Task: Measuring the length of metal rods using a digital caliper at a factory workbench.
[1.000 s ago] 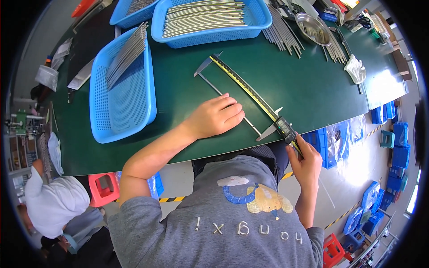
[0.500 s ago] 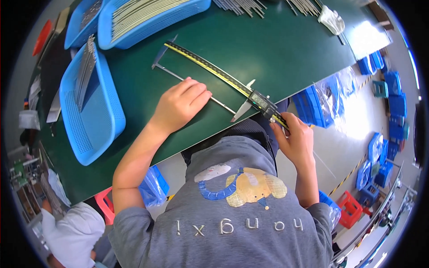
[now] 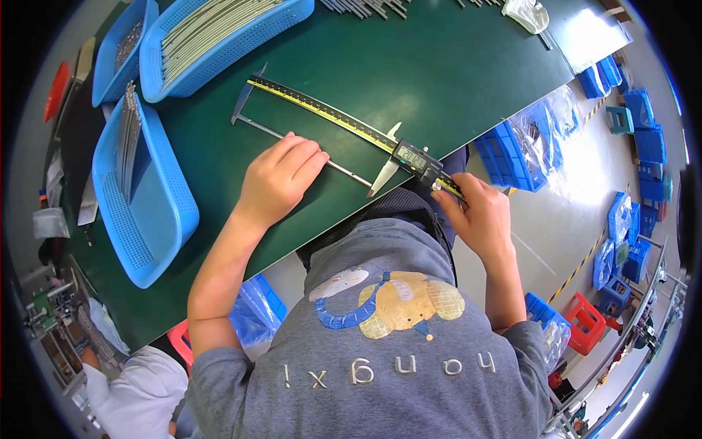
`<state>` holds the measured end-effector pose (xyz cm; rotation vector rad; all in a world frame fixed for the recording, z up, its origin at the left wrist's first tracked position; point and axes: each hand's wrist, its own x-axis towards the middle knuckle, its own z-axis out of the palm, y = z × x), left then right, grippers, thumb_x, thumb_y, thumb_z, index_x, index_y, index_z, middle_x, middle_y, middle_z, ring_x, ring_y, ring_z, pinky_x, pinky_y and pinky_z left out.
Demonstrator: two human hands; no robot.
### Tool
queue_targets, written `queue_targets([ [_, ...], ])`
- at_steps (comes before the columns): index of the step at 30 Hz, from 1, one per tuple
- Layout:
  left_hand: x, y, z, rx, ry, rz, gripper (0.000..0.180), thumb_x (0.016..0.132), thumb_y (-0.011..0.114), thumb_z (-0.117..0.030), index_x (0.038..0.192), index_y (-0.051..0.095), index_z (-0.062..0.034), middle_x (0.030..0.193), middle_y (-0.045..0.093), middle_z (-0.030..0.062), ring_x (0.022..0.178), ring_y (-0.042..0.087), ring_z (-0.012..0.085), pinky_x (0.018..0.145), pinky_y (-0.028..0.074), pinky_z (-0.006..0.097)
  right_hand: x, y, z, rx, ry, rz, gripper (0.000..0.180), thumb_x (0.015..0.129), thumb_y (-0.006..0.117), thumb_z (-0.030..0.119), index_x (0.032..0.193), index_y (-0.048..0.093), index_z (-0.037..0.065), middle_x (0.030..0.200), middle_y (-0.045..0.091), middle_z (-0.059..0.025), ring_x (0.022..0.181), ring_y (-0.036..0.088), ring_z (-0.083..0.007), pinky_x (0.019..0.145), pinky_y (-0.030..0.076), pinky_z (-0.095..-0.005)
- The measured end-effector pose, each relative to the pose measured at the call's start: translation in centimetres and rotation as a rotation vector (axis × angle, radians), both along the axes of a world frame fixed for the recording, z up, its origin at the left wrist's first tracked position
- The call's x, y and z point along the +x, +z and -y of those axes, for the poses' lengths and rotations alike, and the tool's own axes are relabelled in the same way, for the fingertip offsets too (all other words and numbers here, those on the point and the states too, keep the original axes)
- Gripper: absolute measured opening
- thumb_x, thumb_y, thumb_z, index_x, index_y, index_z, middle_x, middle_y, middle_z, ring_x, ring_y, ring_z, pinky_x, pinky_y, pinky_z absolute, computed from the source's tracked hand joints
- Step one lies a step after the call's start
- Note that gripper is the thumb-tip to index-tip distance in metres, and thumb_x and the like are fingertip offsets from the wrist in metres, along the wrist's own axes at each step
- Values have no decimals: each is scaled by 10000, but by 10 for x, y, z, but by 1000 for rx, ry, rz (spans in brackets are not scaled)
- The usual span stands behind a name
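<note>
Over the green table, a long digital caliper (image 3: 322, 110) lies slantwise with its jaws spread wide. Between the jaws runs a thin metal rod (image 3: 347, 172), its ends at or close to the jaw tips. My left hand (image 3: 281, 174) is closed around the middle of the rod, which passes under the fingers. At the near end of the caliper, my right hand (image 3: 479, 212) grips the beam and slider between thumb and fingers. The caliper's display (image 3: 413, 155) faces up, with digits lit.
Left of my arm stands a blue basket (image 3: 179, 219) with several rods (image 3: 129, 146) leaning inside. Behind it are another blue basket (image 3: 234, 36) full of rods and a smaller one (image 3: 102, 80). Loose rods (image 3: 373, 6) and a white glove (image 3: 525, 14) lie at the far edge. A person (image 3: 139, 388) sits at lower left.
The whole scene has shifted slightly left in the picture as the view moved. Both hands keep their hold on the rod and the caliper, with little other visible movement.
</note>
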<state>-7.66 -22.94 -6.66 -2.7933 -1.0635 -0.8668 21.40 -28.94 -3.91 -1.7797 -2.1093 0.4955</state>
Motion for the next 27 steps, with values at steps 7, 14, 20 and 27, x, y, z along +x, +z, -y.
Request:
queue_targets([
  [7, -1, 1, -2, 28, 4, -29, 175, 686, 614, -49, 858, 639, -62, 875, 611, 48, 836, 615, 217, 760, 545, 334, -1, -5, -2, -16, -39, -3, 325, 806, 670, 392, 812, 598, 75, 648, 599, -79, 549, 592, -272, 492, 445, -369],
  [14, 0, 1, -4, -1, -5, 15, 177, 684, 607, -11, 852, 634, -58, 855, 611, 61, 819, 625, 235, 751, 540, 350, 0, -6, -2, -21, -47, -6, 344, 799, 668, 412, 800, 594, 77, 656, 602, -84, 558, 593, -286, 497, 448, -379],
  [20, -1, 2, -3, -6, -12, 27, 163, 699, 619, -1, 854, 634, -50, 851, 613, 64, 818, 629, 237, 751, 541, 350, -4, -3, -1, -35, -56, -7, 379, 773, 678, 437, 807, 590, 71, 677, 606, -100, 583, 600, -297, 512, 455, -385],
  [27, 0, 1, -6, -11, -26, 23, 172, 695, 625, -3, 862, 637, -47, 854, 614, 65, 815, 630, 242, 747, 544, 355, -3, -5, -3, -59, -60, 15, 428, 745, 680, 486, 822, 599, 73, 690, 613, -100, 607, 613, -297, 537, 467, -396],
])
